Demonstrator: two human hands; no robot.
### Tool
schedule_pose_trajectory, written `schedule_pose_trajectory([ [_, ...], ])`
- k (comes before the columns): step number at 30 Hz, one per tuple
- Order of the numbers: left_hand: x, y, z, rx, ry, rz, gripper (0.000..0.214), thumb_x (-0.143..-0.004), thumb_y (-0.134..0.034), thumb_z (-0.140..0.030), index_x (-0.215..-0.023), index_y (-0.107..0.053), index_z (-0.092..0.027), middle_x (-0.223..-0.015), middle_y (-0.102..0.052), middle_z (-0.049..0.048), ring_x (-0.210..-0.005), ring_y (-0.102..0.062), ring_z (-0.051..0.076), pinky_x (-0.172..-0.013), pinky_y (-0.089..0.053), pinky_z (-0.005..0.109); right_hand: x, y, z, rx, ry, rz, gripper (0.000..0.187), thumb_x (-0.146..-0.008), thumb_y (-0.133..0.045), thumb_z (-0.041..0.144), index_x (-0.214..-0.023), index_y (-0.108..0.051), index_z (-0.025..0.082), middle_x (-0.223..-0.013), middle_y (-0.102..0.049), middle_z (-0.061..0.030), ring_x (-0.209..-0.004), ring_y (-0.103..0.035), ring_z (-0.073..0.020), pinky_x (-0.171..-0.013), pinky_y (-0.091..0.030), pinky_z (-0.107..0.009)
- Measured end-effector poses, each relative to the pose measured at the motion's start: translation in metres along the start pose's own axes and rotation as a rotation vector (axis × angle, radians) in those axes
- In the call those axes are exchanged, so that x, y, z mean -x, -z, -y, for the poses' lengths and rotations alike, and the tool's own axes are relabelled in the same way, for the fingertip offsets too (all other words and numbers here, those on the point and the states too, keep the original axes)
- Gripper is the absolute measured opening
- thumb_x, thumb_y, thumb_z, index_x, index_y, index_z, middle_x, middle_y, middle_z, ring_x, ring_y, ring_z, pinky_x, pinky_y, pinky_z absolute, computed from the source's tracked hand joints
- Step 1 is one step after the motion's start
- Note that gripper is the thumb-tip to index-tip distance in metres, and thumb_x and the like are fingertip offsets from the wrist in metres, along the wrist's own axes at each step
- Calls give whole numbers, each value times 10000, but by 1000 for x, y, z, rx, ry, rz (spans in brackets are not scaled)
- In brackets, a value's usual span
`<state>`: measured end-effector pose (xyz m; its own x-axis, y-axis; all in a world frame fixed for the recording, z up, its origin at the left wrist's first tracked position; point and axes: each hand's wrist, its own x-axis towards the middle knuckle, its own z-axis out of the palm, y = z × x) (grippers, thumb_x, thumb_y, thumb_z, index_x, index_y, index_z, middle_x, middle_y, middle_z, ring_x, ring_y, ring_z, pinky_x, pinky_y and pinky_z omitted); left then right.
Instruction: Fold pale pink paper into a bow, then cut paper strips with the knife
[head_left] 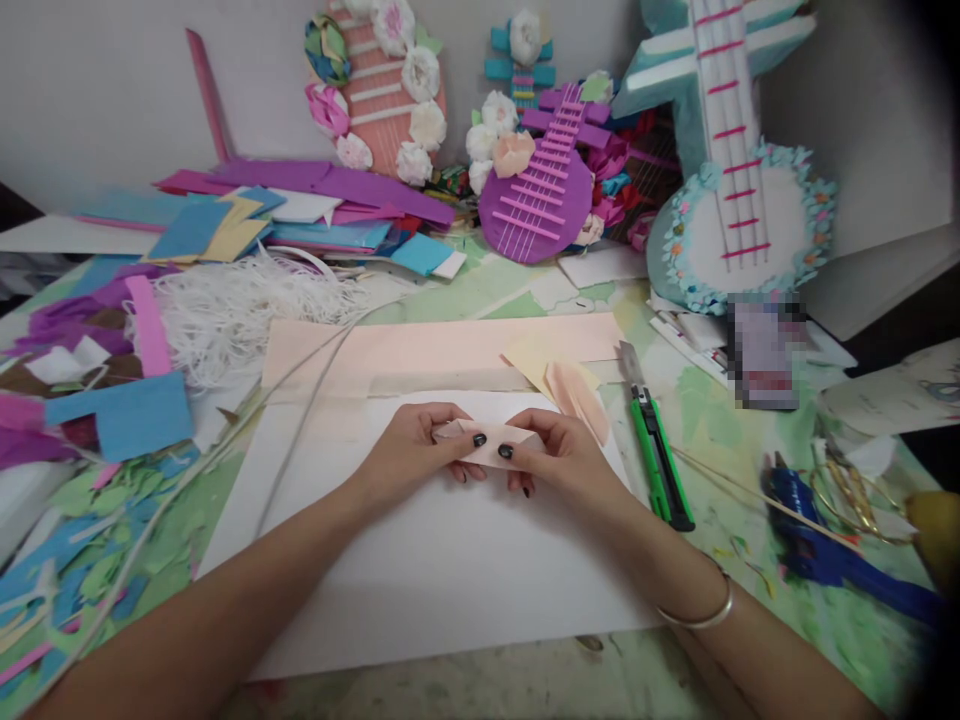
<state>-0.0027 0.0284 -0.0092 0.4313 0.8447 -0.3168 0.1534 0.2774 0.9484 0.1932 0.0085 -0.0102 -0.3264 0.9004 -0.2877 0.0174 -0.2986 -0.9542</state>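
A small folded piece of pale pink paper [491, 455] is held level between both hands, over a large white sheet [435, 570]. My left hand [420, 440] pinches its left end, thumb on top and fingers beneath. On the other end, my right hand [559, 450] grips it the same way, the two thumbs close together. Just behind lie a peach petal-shaped paper piece [576, 398] and a pale yellow paper scrap [532, 360], on a long peach paper strip [442, 350]. A green box cutter [658, 455] rests to the right, its blade exposed.
A blue glue gun [810, 540] lies at right near gold bangles [862, 500]. A grey cord [202, 460] crosses the left side. White string [240, 310], paper scraps [97, 570] and coloured sheets [300, 215] cover the left. Paper instruments, including a purple one [544, 205], stand behind.
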Motion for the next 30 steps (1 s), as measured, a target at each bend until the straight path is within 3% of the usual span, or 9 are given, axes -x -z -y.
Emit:
schedule_pose_trajectory([
  [12, 1, 6, -2, 203, -7, 65, 256, -770, -703, -330, -940, -675, -141, -653, -698, 43, -568, -662, 150, -538, -502, 231, 2, 4, -1, -185, 57, -37, 193, -714, -710, 321, -833, -654, 179, -529, -610, 26, -434, -548, -101, -426, -408, -220],
  [21, 3, 8, 2, 450, -47, 102, 112, -692, -685, -151, -789, -739, -169, -632, -664, 23, -538, -580, 94, -572, -488, 233, 6, 6, -3, -378, 96, 52, 130, -663, -661, 174, -781, -712, 184, -560, -595, 14, -532, -545, -106, -538, -414, -252],
  [30, 4, 5, 0, 459, -69, 91, 58, -671, -662, -128, -679, -710, -159, -667, -618, 33, -579, -534, 98, -587, -456, 255, 6, 6, -2, -363, 109, 18, 130, -622, -631, 128, -715, -706, 180, -612, -573, 8, -541, -501, -92, -543, -385, -246],
])
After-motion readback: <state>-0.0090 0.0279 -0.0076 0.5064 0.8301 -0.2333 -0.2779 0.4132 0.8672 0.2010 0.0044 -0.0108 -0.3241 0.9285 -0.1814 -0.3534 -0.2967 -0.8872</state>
